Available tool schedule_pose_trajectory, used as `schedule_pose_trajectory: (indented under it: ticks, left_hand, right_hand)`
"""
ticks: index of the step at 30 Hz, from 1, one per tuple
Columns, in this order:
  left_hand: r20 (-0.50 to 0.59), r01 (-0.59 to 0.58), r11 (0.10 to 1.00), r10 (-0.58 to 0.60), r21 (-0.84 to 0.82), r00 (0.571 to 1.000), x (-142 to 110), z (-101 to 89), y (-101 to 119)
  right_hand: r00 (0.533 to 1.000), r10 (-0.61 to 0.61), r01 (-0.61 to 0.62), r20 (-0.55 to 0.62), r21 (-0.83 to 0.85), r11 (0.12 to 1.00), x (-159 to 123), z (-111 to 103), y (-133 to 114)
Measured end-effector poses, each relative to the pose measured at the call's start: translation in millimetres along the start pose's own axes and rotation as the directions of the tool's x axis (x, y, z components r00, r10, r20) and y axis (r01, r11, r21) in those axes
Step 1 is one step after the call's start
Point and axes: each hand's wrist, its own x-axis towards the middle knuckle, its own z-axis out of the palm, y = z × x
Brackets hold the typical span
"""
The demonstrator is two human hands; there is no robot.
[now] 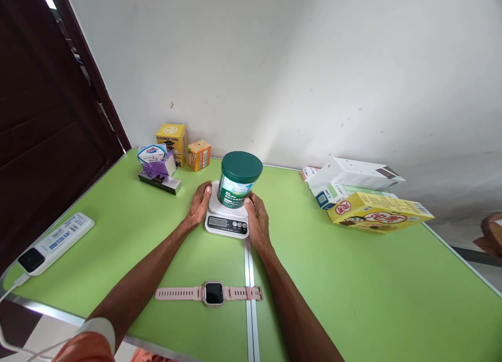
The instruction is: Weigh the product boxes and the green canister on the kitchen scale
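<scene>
A white kitchen scale (226,225) sits on the green table, its dark display and buttons facing me. On its platform stands a green lidded tub (240,181), upright, with a light blue and white label. My left hand (199,205) is closed on the left side of the scale, thumb on top near the platform's edge. My right hand (258,221) grips the right side, its thumb close to the tub's lower wall; whether it touches the tub I cannot tell. Nearer to me, a smartwatch (214,293) with a pink strap lies stretched flat between my forearms.
Several small boxes, including a yellow box (172,142) and an orange box (199,155), stand back left. A yellow carton (380,213) and a white box (353,173) lie on the right. A white device (57,244) with a cable rests at the left edge.
</scene>
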Motion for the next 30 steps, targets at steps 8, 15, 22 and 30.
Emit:
schedule_pose_trajectory:
  ticks: [8, 15, 22, 30]
  left_hand:
    - [0.003, -0.015, 1.0, 0.015, 0.025, 1.0, 0.5, -0.6, 0.6]
    - [0.002, -0.027, 0.998, 0.027, 0.058, 1.0, 0.2, -0.8, 1.8]
    - [0.017, -0.014, 0.998, 0.013, 0.065, 1.0, -1.5, -0.9, 1.7]
    - [0.142, -0.261, 0.944, 0.235, 0.202, 0.962, 13.5, -1.5, 37.2]
  right_hand:
    - [1.0, 0.028, -0.028, -0.003, 0.024, 0.999, -0.4, 0.0, -2.7]
    - [0.999, 0.049, -0.049, 0.005, 0.058, 0.997, 0.7, 0.5, 1.2]
    - [0.997, 0.083, -0.083, 0.009, 0.065, 0.994, 2.6, 3.8, 13.0]
    - [0.999, -0.051, 0.052, 0.011, -0.119, 0.992, 22.3, 14.6, 19.6]
